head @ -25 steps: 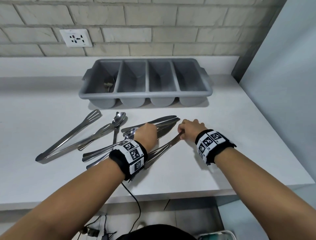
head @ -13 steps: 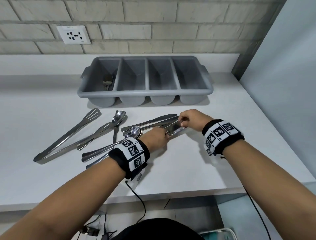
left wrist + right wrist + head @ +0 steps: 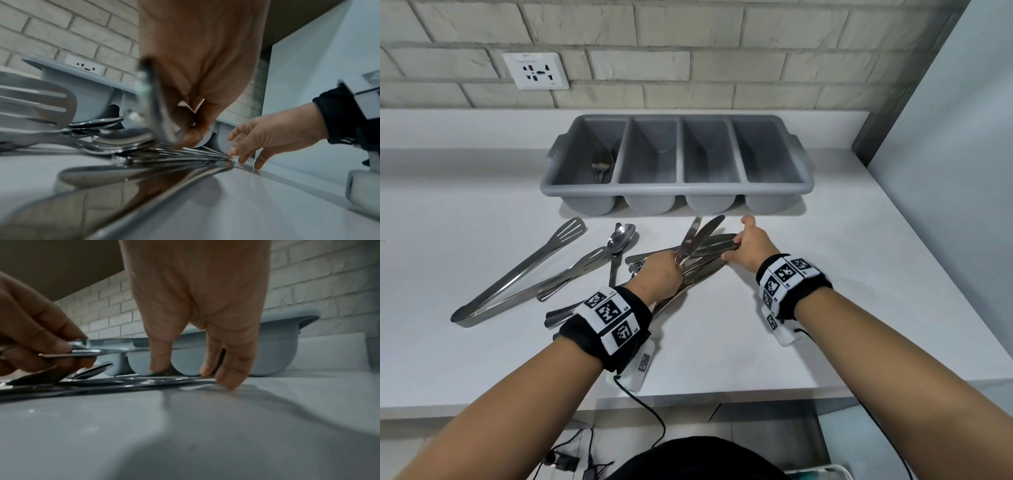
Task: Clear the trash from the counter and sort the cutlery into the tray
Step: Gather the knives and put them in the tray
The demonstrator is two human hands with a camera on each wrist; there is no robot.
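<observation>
A grey four-compartment tray (image 3: 678, 190) stands at the back of the white counter, with spoons (image 3: 602, 168) in its leftmost compartment. My left hand (image 3: 659, 277) grips two table knives (image 3: 691, 240) by their handles, blades tilted up toward the tray. The grip also shows in the left wrist view (image 3: 189, 139) and at the left edge of the right wrist view (image 3: 61, 350). More knives (image 3: 717, 245) lie flat on the counter. My right hand (image 3: 739, 250) reaches down with straight fingers (image 3: 203, 369) touching their tips (image 3: 228, 156).
Long steel tongs (image 3: 517, 274) lie on the counter to the left. A spoon (image 3: 621, 236) and other cutlery handles sit between them and my left hand. A brick wall with a socket (image 3: 536, 70) is behind. A white side panel (image 3: 945, 171) bounds the right.
My right hand passed a knife to my left hand, let go, and moved onto the tips of the knives on the counter. The left hand now holds its knives tilted upward.
</observation>
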